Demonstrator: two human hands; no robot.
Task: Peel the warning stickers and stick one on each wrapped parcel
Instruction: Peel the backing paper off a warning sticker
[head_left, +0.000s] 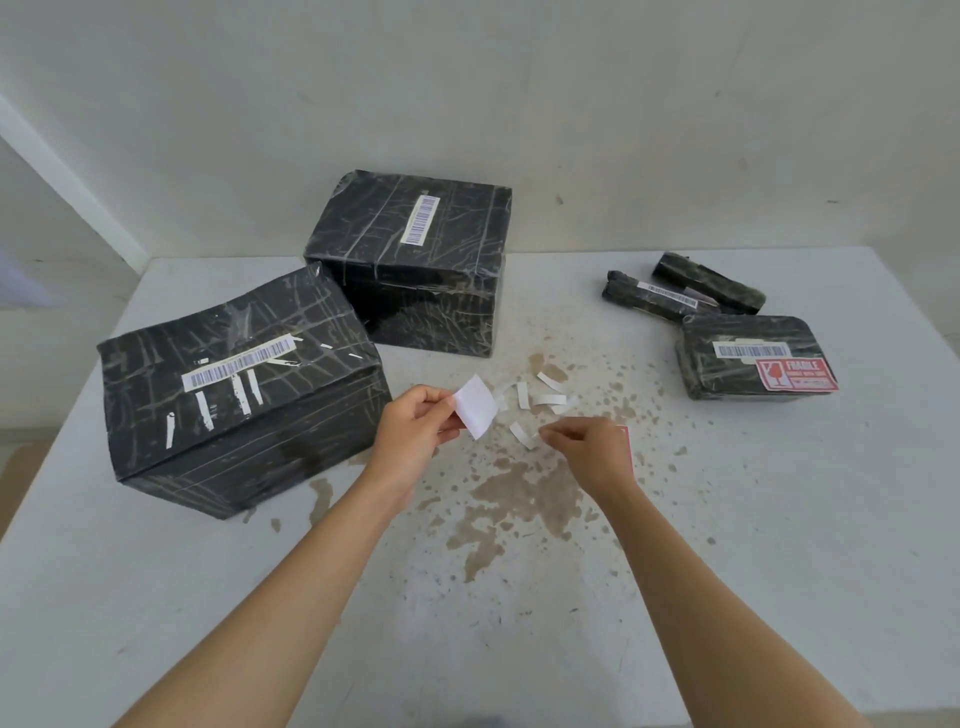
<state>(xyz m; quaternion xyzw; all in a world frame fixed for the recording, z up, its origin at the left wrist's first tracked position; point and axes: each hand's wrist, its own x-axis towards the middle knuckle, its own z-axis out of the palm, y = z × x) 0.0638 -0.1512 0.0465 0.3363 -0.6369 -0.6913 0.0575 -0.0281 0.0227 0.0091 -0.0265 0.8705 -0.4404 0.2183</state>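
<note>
As viewed with the gap between the hands as clock hub:

- left hand (415, 421) at 9 o'clock: thumb and fingers clamped on white backing sheet (477, 413), held up off tabletop (727, 571), tilted.
- right hand (587, 449) at 3 o'clock: fingers curled, pinching red sticker (627, 441). Only a thin red edge visible past the hand's 3 o'clock side, rest hidden.
- hands apart, not touching each other.
- small white paper strips (545, 399) scattered at 12 to 1 o'clock, lying on tabletop just beyond the hands.
- near large parcel (239, 395) at 9 o'clock: black wrap, barcode label on top, no red sticker visible.
- far large parcel (410, 260) at 11 o'clock, just behind the near one: barcode label on top, no red sticker visible.
- flat parcel (753, 358) at 2 o'clock: barcode label plus red FRAGILE sticker (797, 375) on top face.
- two slim parcels (657, 296) (711, 283) at 1 o'clock, side by side just behind the flat one. Barcode on the nearer, can't tell about red stickers.
- brown stains (519, 499) on tabletop at 6 o'clock, between the forearms.
</note>
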